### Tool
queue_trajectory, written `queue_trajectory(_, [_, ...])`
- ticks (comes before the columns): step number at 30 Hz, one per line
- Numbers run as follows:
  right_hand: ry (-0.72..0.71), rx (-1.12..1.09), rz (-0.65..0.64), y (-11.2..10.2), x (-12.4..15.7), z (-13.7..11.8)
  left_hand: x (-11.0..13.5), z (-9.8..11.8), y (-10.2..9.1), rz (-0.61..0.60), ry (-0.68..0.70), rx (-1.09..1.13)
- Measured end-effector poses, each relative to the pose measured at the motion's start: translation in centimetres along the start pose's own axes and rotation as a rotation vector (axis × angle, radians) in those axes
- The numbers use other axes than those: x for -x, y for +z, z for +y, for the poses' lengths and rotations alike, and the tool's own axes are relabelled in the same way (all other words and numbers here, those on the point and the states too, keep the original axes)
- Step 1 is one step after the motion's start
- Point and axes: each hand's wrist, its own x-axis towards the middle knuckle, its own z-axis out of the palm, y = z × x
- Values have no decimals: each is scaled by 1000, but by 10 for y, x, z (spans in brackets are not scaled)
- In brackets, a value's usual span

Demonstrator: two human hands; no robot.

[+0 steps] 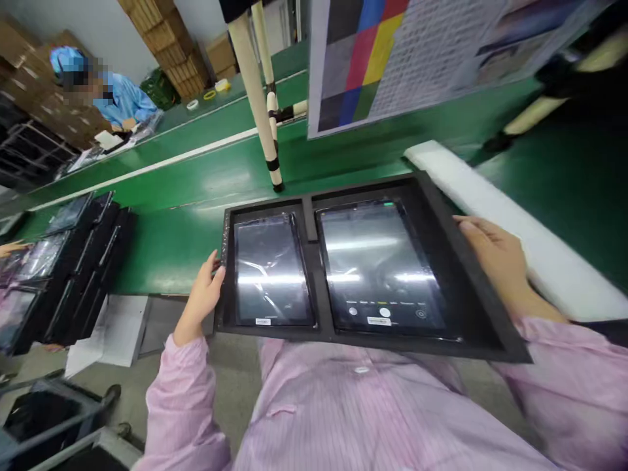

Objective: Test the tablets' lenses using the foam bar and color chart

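A black foam tray [321, 288] with two compartments is held level in front of my body. My left hand [203, 294] grips its left edge, thumb on top. On the opposite side my right hand [500, 261] is closed round the right edge. One tablet [272, 271] lies in the left compartment, its screen dark with reflections. In the right compartment rests a second tablet [380, 261], its screen lit with a camera-like row of buttons. Small white labels show at the lower edge of both tablets.
Stacked black trays with tablets [69, 255] stand at the left. A colour chart board [363, 59] and a pale pipe frame [252, 85] rise from the green bench [181, 242]. A white foam strip [520, 229] lies right. A co-worker in blue [122, 98] sits far left.
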Motion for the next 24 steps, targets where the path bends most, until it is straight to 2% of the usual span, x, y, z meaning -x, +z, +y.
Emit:
queue_trajectory(5, [51,-46,-68,-14,21,9,48,-47,-8,33,-173,145])
queue_trajectory(7, [99,-114,-158,-18,35,11,61,-60,-8,32,-249,241])
queue_trajectory(10, [156,-326,-297,-21,60,7,70,-71,-2,53,-344,371])
queue_trajectory(12, [171,-432,-322,-23,75,3,72,-73,6,110,-380,452])
queue_trajectory(17, [257,-458,-311,-33,95,4,74,-69,26,241,-351,625])
queue_trajectory(21, [362,-436,-305,-37,94,-1,79,-61,31,207,-305,703])
queue_trajectory(22, [363,-421,-314,-37,95,-5,81,-59,31,188,-293,715])
queue_trajectory(24, [276,-321,-308,-36,99,-16,86,-58,29,154,-265,733])
